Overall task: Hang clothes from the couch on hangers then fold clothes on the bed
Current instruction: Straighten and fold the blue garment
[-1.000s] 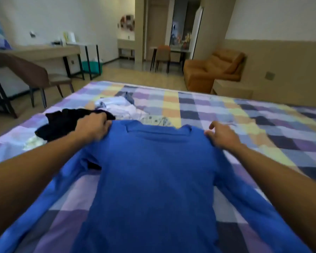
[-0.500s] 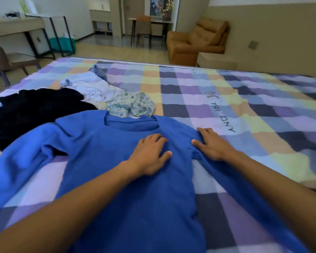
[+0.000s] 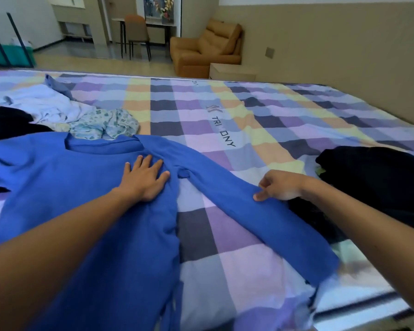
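Far left on the bed [image 3: 225, 111] with the purple-and-yellow checked sheet there's a crumpled black garment [image 3: 5, 123]. Next come a rumpled pale white shirt [image 3: 46, 106] and a small floral-print cloth [image 3: 105, 124], both unfolded, just past the collar of the main item. That's a blue long-sleeved knit sweater [image 3: 69, 187], lying flat on the bed right in front of the person.

The left hand [image 3: 144, 180] lies palm down on the chest near the shoulder seam. Its fingers [image 3: 140, 162] are straight and spread, holding nothing, just pressing the knit. Next over, the sleeve [image 3: 237, 194] runs diagonally across the sheet. The right hand [image 3: 280, 186] has it about midway, thumb on top and the other fingers curled at the edge, so a pinch as far as I can tell. Just beyond that hand sits a pile of black clothes [image 3: 380, 177].

My read: this is the sleeve-in fold, early in the folding half of the job. To do it well, the flat palm should pin the body so it doesn't skid. Lift the sleeve rather than drag it, then lay it straight across the chest with the crease at the shoulder seam. Knit stretches, so go easy on the pull, and smooth that little bunch at the armpit first.
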`<state>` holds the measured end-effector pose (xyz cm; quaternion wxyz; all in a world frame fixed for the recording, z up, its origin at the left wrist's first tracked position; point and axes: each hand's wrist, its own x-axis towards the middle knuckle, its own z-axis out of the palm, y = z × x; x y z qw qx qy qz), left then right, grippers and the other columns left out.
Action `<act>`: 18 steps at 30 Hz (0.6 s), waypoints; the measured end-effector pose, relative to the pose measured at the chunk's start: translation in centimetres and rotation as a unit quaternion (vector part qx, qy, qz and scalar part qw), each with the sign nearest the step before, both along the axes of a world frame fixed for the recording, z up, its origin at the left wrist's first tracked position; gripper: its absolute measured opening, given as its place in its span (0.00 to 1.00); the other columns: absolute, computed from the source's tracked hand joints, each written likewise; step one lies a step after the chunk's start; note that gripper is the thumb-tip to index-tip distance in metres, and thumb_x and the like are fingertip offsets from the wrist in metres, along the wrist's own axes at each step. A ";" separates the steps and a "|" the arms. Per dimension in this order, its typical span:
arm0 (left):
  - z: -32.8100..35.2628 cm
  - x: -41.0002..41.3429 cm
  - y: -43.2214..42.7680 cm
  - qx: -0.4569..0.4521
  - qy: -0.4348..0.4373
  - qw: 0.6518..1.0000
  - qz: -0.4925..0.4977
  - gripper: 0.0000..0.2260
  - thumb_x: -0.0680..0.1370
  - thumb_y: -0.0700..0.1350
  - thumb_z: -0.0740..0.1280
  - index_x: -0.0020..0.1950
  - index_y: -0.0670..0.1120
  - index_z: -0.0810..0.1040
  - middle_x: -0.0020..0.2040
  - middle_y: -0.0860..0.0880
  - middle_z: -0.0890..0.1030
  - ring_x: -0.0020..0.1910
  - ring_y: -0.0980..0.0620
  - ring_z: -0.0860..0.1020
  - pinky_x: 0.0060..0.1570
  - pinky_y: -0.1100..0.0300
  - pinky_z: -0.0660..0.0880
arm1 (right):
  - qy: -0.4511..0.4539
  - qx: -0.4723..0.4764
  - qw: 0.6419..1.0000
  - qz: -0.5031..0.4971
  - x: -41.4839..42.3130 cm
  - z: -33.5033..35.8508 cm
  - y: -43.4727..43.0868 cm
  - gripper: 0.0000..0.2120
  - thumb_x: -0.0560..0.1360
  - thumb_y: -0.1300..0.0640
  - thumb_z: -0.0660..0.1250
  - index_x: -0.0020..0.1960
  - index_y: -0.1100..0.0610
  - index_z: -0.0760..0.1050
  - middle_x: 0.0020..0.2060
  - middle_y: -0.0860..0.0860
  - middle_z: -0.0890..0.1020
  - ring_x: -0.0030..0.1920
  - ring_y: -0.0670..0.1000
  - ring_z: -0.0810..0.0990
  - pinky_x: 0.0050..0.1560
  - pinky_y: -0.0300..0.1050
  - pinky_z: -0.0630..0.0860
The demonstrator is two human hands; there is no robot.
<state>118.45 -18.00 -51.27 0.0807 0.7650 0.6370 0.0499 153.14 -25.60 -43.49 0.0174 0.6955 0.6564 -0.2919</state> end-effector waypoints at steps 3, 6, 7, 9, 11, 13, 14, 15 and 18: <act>1.7 2.9 -1.4 0.102 -0.079 0.991 -0.023 0.31 0.80 0.61 0.46 0.74 0.45 0.69 0.76 0.40 0.65 0.76 0.41 0.61 0.74 0.41 0.56 | 0.076 0.050 0.996 -0.019 -0.6 0.2 -0.7 0.14 0.81 0.46 0.66 0.43 0.55 0.72 0.38 0.47 0.76 0.39 0.49 0.75 0.42 0.44 0.70; 2.6 7.4 -4.4 0.102 -0.099 0.982 -0.128 0.36 0.74 0.62 0.44 0.70 0.44 0.74 0.73 0.41 0.69 0.74 0.43 0.65 0.74 0.46 0.58 | 0.011 0.016 0.999 0.025 -1.3 0.4 -3.1 0.19 0.79 0.42 0.68 0.63 0.52 0.72 0.56 0.43 0.76 0.59 0.50 0.77 0.55 0.40 0.72; 2.6 8.8 -5.3 0.081 -0.096 0.980 -0.152 0.33 0.76 0.62 0.46 0.69 0.45 0.75 0.72 0.42 0.70 0.74 0.45 0.65 0.74 0.46 0.57 | -0.001 -0.005 0.999 0.041 -1.2 0.4 -3.7 0.19 0.77 0.43 0.70 0.62 0.52 0.72 0.57 0.43 0.77 0.59 0.49 0.78 0.53 0.39 0.72; 2.4 11.0 -6.5 0.052 -0.107 0.978 -0.172 0.23 0.81 0.58 0.55 0.66 0.46 0.76 0.70 0.45 0.73 0.72 0.47 0.66 0.74 0.47 0.56 | 0.007 -0.054 0.997 0.060 -0.8 0.3 -4.3 0.17 0.75 0.49 0.74 0.59 0.52 0.74 0.55 0.46 0.81 0.57 0.50 0.81 0.53 0.41 0.76; 2.6 12.4 -7.6 0.042 -0.174 0.970 -0.166 0.16 0.83 0.53 0.60 0.65 0.45 0.77 0.67 0.46 0.75 0.69 0.47 0.69 0.72 0.48 0.60 | 0.047 -0.075 0.995 0.053 -0.2 0.7 -4.4 0.12 0.74 0.57 0.76 0.55 0.54 0.78 0.52 0.51 0.85 0.56 0.56 0.84 0.57 0.49 0.80; 4.0 13.3 -8.8 0.033 -0.311 0.942 -0.122 0.12 0.83 0.51 0.62 0.59 0.45 0.79 0.59 0.47 0.78 0.62 0.47 0.74 0.66 0.52 0.68 | 0.123 -0.037 0.992 0.002 0.0 2.1 -4.2 0.10 0.73 0.62 0.76 0.53 0.60 0.82 0.49 0.58 0.87 0.51 0.59 0.86 0.52 0.52 0.81; 5.1 13.5 -9.4 0.017 -0.380 0.920 -0.090 0.10 0.83 0.50 0.63 0.53 0.46 0.79 0.52 0.50 0.79 0.56 0.48 0.77 0.60 0.53 0.71 | 0.160 -0.011 0.987 -0.023 -0.4 3.2 -4.0 0.10 0.73 0.63 0.75 0.54 0.63 0.82 0.49 0.61 0.86 0.48 0.59 0.86 0.48 0.50 0.82; 6.3 13.5 -9.6 -0.003 -0.436 0.898 -0.061 0.10 0.83 0.50 0.63 0.49 0.46 0.78 0.46 0.51 0.79 0.51 0.48 0.78 0.54 0.52 0.74 | 0.188 0.013 0.981 -0.042 -0.9 4.4 -3.5 0.10 0.74 0.63 0.75 0.54 0.65 0.82 0.48 0.62 0.86 0.44 0.57 0.86 0.44 0.48 0.82; 10.8 12.7 -10.2 -0.089 -0.563 0.821 -0.032 0.16 0.83 0.54 0.62 0.54 0.41 0.78 0.44 0.48 0.79 0.43 0.45 0.79 0.46 0.51 0.77 | 0.239 0.046 0.968 -0.060 -3.7 8.8 -1.6 0.12 0.75 0.62 0.74 0.55 0.68 0.81 0.46 0.61 0.86 0.37 0.53 0.85 0.34 0.43 0.80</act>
